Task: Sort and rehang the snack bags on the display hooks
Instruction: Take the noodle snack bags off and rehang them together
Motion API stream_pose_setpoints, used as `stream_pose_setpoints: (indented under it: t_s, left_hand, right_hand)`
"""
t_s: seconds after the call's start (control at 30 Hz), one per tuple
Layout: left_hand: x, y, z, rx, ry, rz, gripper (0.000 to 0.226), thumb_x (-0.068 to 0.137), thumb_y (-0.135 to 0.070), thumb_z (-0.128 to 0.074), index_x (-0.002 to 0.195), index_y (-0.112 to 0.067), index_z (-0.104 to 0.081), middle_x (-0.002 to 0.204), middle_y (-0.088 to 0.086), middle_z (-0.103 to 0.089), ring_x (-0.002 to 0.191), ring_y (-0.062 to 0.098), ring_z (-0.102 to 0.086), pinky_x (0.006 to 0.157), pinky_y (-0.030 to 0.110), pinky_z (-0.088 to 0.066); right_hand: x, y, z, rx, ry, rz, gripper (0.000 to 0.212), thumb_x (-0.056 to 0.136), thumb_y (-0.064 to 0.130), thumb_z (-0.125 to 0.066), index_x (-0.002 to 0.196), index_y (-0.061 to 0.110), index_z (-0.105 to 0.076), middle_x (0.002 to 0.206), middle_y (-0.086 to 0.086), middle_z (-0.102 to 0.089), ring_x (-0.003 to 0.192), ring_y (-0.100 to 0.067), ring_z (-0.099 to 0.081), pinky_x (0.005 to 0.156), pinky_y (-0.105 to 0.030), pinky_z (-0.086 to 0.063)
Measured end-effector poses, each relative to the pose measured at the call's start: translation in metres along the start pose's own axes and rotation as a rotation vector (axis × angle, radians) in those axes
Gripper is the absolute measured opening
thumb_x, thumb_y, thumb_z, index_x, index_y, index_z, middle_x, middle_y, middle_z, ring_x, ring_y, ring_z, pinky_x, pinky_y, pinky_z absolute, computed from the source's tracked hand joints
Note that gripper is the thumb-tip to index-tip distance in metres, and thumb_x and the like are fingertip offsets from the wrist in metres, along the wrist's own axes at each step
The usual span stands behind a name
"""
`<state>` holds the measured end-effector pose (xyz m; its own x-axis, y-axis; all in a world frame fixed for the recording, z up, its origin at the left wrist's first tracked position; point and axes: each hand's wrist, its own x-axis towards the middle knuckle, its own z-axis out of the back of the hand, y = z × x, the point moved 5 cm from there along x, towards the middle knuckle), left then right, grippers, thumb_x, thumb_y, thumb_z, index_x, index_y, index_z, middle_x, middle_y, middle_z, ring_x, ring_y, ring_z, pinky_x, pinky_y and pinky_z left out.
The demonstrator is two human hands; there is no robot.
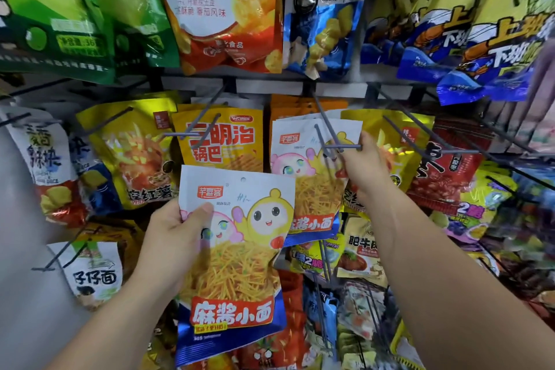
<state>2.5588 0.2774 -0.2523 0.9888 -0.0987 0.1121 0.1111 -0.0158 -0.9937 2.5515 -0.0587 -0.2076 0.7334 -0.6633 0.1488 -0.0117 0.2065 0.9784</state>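
My left hand [175, 237] grips a white-and-blue noodle snack bag [237, 267] by its upper left corner, holding it upright in front of the rack, its hang hole free. A matching noodle bag [303, 180] hangs on a grey wire hook [329, 141] in the middle row. My right hand [365, 168] pinches the upper right edge of that hanging bag, right beside the hook's front end. The hook's tip crosses in front of my fingers.
Orange cracker bags [222, 141] hang left of the noodle bag, a gold bag [402, 135] and a red bag [444, 171] to its right. Green, red, blue and yellow bags fill the upper row. Several bare wire hooks jut toward me, including one at lower left [60, 255].
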Motion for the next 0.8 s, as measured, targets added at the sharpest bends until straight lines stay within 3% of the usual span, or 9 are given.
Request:
stream_pose_setpoints:
  t_s: [0.07, 0.2, 0.3, 0.37, 0.43, 0.5, 0.53, 0.67, 0.8]
  left_hand:
    - [0.001, -0.001, -0.005, -0.001, 0.023, 0.003, 0.021, 0.104, -0.015, -0.056, 0.11, -0.026, -0.073, 0.103, -0.003, -0.08, 0.099, 0.032, -0.075, 0.088, 0.068, -0.055]
    - [0.007, 0.003, -0.012, -0.019, 0.049, 0.008, 0.025, 0.104, -0.013, -0.057, 0.105, -0.029, -0.076, 0.106, 0.008, -0.079, 0.102, 0.046, -0.069, 0.089, 0.075, -0.05]
    - [0.007, 0.007, -0.016, -0.021, 0.08, 0.016, 0.022, 0.104, -0.014, -0.057, 0.109, -0.026, -0.075, 0.108, 0.006, -0.079, 0.104, 0.046, -0.07, 0.088, 0.074, -0.051]
    - [0.005, 0.007, -0.02, -0.027, 0.095, 0.024, 0.022, 0.104, -0.013, -0.056, 0.113, -0.024, -0.073, 0.108, 0.004, -0.079, 0.101, 0.039, -0.073, 0.088, 0.07, -0.054]
    - [0.006, 0.004, -0.023, -0.025, 0.107, 0.015, 0.023, 0.104, -0.014, -0.055, 0.113, -0.025, -0.073, 0.108, 0.005, -0.079, 0.1, 0.04, -0.073, 0.087, 0.07, -0.054]
    - [0.01, 0.001, -0.025, -0.029, 0.107, 0.005, 0.022, 0.104, -0.014, -0.056, 0.112, -0.024, -0.074, 0.109, 0.008, -0.078, 0.102, 0.044, -0.071, 0.087, 0.071, -0.054]
    - [0.012, -0.001, -0.027, -0.032, 0.105, 0.004, 0.021, 0.104, -0.014, -0.056, 0.113, -0.022, -0.073, 0.109, 0.007, -0.079, 0.101, 0.042, -0.072, 0.087, 0.069, -0.055]
    - [0.015, -0.007, -0.031, -0.012, 0.125, 0.003, 0.015, 0.104, -0.012, -0.056, 0.101, -0.015, -0.07, 0.106, 0.003, -0.08, 0.096, 0.033, -0.075, 0.086, 0.064, -0.058]
    - [0.012, -0.001, -0.032, -0.019, 0.159, 0.0, 0.017, 0.096, -0.021, -0.066, 0.11, -0.015, -0.073, 0.102, 0.006, -0.08, 0.095, 0.044, -0.072, 0.085, 0.064, -0.057]
  right_hand:
    - [0.0, -0.001, -0.002, -0.006, 0.041, -0.008, 0.052, 0.085, 0.049, -0.067, 0.132, 0.026, -0.058, 0.132, -0.003, -0.062, 0.114, -0.027, -0.064, 0.063, -0.03, -0.052]
    - [0.004, -0.005, -0.004, 0.026, 0.068, -0.036, 0.058, 0.084, 0.057, -0.071, 0.131, 0.025, -0.061, 0.127, -0.002, -0.068, 0.112, -0.023, -0.066, 0.074, -0.035, -0.056]
    - [0.003, -0.005, -0.003, 0.038, 0.084, -0.014, 0.033, 0.09, 0.038, -0.066, 0.122, 0.026, -0.063, 0.115, -0.003, -0.072, 0.1, -0.025, -0.069, 0.063, -0.033, -0.054]
    - [0.004, -0.002, -0.002, 0.015, 0.052, 0.046, 0.034, 0.091, 0.031, -0.064, 0.124, 0.026, -0.059, 0.117, -0.005, -0.069, 0.095, -0.023, -0.068, 0.055, -0.027, -0.054]
    - [0.005, 0.004, -0.001, -0.075, -0.004, 0.139, 0.057, 0.083, 0.047, -0.068, 0.136, 0.032, -0.052, 0.133, -0.003, -0.06, 0.11, -0.022, -0.065, 0.065, -0.028, -0.061]
    - [0.01, 0.004, 0.001, -0.094, -0.012, 0.134, 0.077, 0.076, 0.058, -0.071, 0.145, 0.044, -0.04, 0.145, 0.002, -0.054, 0.126, -0.024, -0.06, 0.09, -0.047, -0.061]
    - [0.01, 0.005, 0.002, -0.064, 0.01, 0.122, 0.079, 0.078, 0.055, -0.073, 0.147, 0.045, -0.038, 0.143, 0.004, -0.058, 0.124, -0.023, -0.062, 0.093, -0.05, -0.059]
    - [0.021, 0.006, -0.001, 0.026, 0.207, 0.082, 0.054, 0.079, 0.037, -0.08, 0.129, 0.026, -0.062, 0.113, 0.002, -0.076, 0.104, -0.025, -0.073, 0.087, -0.045, -0.062]
    - [0.026, 0.006, -0.001, 0.158, 0.309, -0.001, 0.06, 0.081, 0.015, -0.079, 0.135, 0.016, -0.053, 0.115, -0.01, -0.074, 0.098, -0.033, -0.075, 0.067, -0.036, -0.063]
